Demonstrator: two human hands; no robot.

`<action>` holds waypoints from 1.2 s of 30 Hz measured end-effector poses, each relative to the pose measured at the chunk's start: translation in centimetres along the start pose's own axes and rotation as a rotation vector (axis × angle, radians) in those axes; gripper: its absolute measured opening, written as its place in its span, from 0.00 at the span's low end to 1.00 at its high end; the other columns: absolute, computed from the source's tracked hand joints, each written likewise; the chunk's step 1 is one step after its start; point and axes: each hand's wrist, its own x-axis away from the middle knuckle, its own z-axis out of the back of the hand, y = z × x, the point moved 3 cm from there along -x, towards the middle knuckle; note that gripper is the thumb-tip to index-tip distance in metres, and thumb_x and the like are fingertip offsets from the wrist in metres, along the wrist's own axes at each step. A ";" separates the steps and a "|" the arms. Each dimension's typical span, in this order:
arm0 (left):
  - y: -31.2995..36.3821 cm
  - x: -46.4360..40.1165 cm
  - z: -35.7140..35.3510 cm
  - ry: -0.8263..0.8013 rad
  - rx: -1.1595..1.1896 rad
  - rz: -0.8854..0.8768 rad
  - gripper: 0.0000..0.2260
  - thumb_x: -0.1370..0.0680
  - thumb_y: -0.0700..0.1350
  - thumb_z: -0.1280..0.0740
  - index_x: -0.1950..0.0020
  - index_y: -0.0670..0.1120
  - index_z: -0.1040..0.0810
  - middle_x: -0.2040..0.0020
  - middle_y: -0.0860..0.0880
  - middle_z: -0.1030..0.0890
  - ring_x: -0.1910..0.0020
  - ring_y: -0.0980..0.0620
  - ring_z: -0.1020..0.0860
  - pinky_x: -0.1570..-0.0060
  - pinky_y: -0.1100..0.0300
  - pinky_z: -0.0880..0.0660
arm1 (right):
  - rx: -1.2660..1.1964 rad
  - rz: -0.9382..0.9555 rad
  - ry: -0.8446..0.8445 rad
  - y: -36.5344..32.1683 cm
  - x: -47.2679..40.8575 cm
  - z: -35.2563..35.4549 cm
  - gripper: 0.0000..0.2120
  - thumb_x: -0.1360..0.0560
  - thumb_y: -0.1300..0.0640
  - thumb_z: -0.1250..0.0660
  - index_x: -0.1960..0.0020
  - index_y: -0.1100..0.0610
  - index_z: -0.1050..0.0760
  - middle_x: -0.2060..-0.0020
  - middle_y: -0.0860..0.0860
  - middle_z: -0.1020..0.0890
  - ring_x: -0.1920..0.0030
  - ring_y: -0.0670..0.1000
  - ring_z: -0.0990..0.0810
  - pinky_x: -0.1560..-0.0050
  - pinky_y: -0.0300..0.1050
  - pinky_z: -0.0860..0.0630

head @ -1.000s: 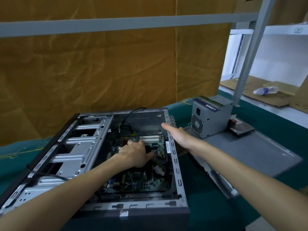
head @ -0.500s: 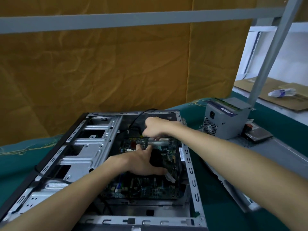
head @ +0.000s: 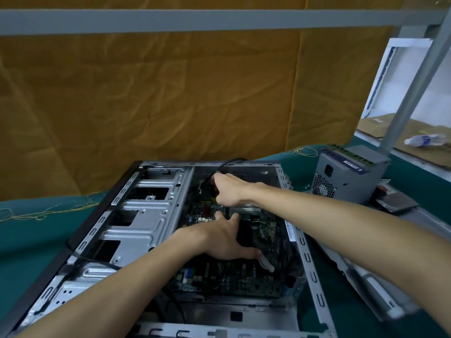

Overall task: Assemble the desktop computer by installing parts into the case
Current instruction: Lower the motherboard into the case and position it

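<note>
Left hand (head: 228, 240) spread flat on motherboard (head: 231, 274), fingers released, right hand (head: 225, 190) fingers curled, grasping cables (head: 207, 185) inside case (head: 151, 211)

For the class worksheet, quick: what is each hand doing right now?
Left hand: open, fingers spread on the motherboard.
Right hand: fingers curled at the back of the case; what it holds cannot be told.

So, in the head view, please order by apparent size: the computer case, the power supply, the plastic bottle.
1. computer case, by far the largest.
2. power supply.
3. plastic bottle, smallest, though it lies farther from the camera.
</note>
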 end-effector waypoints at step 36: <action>-0.3 1.0 0.9 -0.012 0.047 -0.028 0.51 0.31 0.68 0.25 0.18 0.57 0.52 0.24 0.43 0.35 0.29 0.42 0.29 0.32 0.47 0.27 | 0.075 0.196 0.494 1.7 5.0 5.4 0.10 0.19 0.53 0.35 0.44 0.53 0.16 0.55 0.50 0.14 0.56 0.52 0.17 0.54 0.49 0.20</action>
